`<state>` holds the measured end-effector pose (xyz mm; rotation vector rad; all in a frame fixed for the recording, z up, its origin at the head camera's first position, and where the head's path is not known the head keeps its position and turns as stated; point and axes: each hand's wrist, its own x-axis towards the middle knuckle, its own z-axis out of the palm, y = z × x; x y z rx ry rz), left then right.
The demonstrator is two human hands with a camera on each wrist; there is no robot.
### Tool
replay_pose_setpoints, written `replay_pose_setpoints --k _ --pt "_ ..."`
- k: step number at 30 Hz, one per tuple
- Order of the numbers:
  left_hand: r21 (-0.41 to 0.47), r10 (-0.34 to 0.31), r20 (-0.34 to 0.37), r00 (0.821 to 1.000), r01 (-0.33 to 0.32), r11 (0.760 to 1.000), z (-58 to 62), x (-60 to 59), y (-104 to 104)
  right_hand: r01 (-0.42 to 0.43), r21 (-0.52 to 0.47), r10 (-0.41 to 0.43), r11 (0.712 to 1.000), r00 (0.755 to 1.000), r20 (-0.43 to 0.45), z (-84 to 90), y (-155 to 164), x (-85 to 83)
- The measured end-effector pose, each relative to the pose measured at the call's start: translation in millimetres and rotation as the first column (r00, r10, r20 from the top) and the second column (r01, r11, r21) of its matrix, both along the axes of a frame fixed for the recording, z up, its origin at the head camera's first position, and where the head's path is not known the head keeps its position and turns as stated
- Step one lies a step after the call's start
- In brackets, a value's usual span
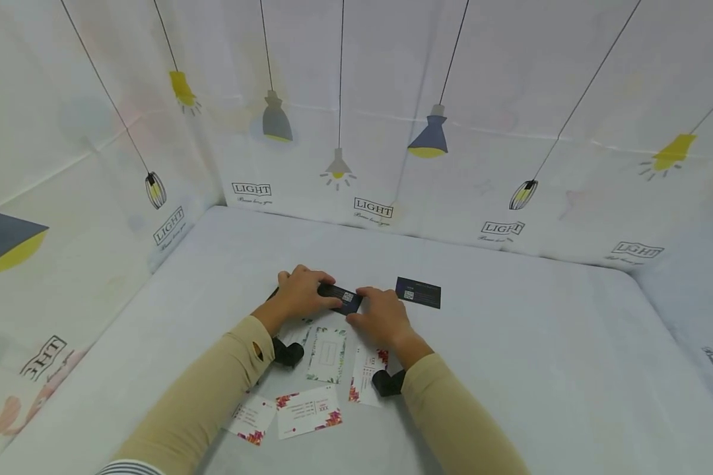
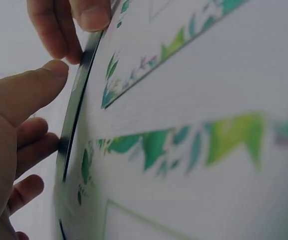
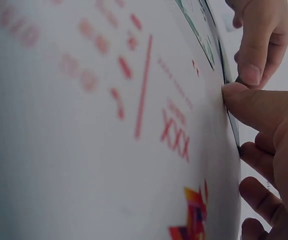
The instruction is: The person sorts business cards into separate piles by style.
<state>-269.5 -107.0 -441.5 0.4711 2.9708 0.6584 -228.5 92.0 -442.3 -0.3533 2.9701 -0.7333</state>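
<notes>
Gripping one dark card (image 1: 342, 295) between them, the left hand (image 1: 300, 293) and right hand (image 1: 382, 316) pinch its ends near the table's (image 1: 541, 356) middle; another dark card (image 1: 418, 292) lies just right.

Matt dark paper card (image 1: 342, 295), smooth white cloth tabletop (image 1: 541, 343)

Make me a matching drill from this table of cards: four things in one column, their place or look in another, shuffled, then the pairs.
Things:
1. dark card with QR code
2. second dark card
3. green-bordered card
4. red-flowered card

Descriptions:
A. lies alone, beside the right hand
B. held between the left hand and the right hand
C. nearest the camera, between the sleeves
D. lies just below the hands

Pairs: 1-B, 2-A, 3-D, 4-C
</notes>
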Motion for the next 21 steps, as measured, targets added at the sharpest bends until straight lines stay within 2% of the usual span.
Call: replay_pose_setpoints --k 9,16,21 --pt "0.015 -0.109 0.106 0.988 0.108 0.994 8.2 -1.6 -11.7 0.001 -0.036 -0.001 0.999 1.000 0.007 6.3 6.4 -1.8" --pt "0.000 -0.120 0.125 0.985 0.121 0.993 9.2 -4.7 -17.1 -0.006 -0.038 0.007 0.999 0.999 0.035 7.5 11.0 -3.6" --pt "0.004 -0.149 0.112 0.982 0.149 0.989 10.2 -7.5 -17.6 -0.027 -0.037 0.028 0.999 0.999 0.028 6.2 12.9 -5.4"
